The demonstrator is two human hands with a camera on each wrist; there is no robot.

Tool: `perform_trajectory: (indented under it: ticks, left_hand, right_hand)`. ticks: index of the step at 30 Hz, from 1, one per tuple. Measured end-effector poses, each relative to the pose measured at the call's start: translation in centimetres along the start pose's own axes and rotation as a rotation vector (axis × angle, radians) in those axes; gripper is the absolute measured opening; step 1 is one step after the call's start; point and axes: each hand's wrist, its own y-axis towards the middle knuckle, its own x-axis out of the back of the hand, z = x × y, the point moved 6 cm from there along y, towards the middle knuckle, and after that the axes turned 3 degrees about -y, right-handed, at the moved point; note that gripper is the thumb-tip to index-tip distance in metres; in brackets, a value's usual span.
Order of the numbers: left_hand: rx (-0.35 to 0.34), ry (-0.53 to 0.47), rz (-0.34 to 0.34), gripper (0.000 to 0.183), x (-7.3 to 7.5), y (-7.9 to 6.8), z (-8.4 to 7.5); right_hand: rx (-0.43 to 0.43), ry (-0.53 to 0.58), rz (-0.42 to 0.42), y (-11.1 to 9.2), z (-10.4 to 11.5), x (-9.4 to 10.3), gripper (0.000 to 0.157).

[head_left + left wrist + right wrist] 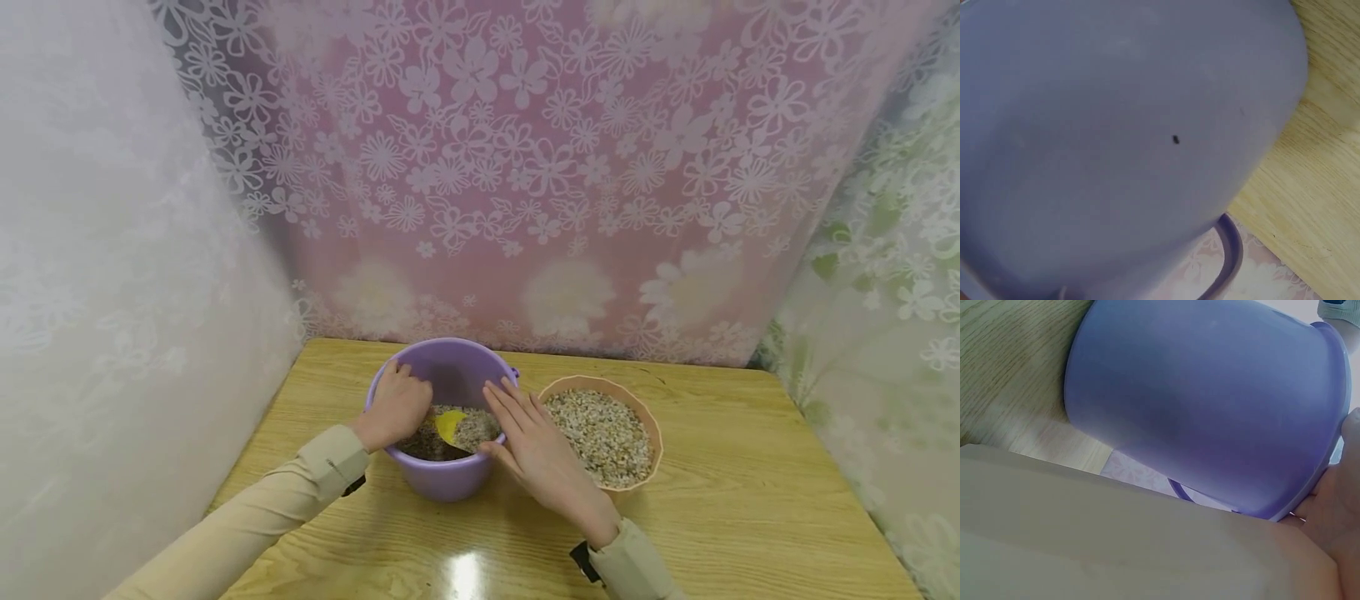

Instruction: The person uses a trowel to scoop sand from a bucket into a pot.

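Observation:
A purple bucket (447, 483) stands on the table with a dark, grainy mix in its bottom. My left hand (395, 407) reaches over the near-left rim into it, fingers curled. Beside that hand a yellow scoop (450, 425) lies among grey-brown grains (477, 428); its handle is hidden under the hand. On the right side of the rim rests my right hand (542, 454), fingers straight and angled over the opening. The right wrist view shows this hand (1335, 506) against the bucket's rim. In the left wrist view the bucket's wall (1116, 156) fills most of the picture.
Right of the bucket stands a peach-coloured bowl (657, 454) full of small mixed pebbles (600, 433). The wooden table (720, 483) meets flower-patterned curtains (525, 250) at the back and both sides. A purple bucket handle (1232, 250) hangs beyond the wall.

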Motion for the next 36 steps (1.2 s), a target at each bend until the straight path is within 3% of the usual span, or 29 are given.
perform_trajectory:
  ticks: [7,14,26,30,36]
  left_hand:
    - [0.077,-0.078,0.022,0.033,0.9,0.1,0.5]
    - [0.11,-0.171,-0.049,0.034,2.3,-0.9,1.2]
    - [0.226,-0.17,-0.07,0.034,3.4,-2.5,2.9]
    - [0.239,-0.191,-0.116,0.028,4.1,-3.4,3.1]
    - [0.237,-0.197,-0.241,0.023,4.9,-5.2,3.3]
  right_hand:
    - [-0.01,0.009,0.012,-0.1,-0.1,0.1,0.073]
    - [-0.013,0.006,0.012,-0.2,-0.1,0.0,0.074]
    - [-0.02,0.007,0.021,-0.1,0.0,0.0,0.075]
    - [-0.031,-0.002,0.029,-0.1,-0.1,0.1,0.074]
    - [-0.03,-0.008,0.033,0.0,-0.1,0.1,0.075]
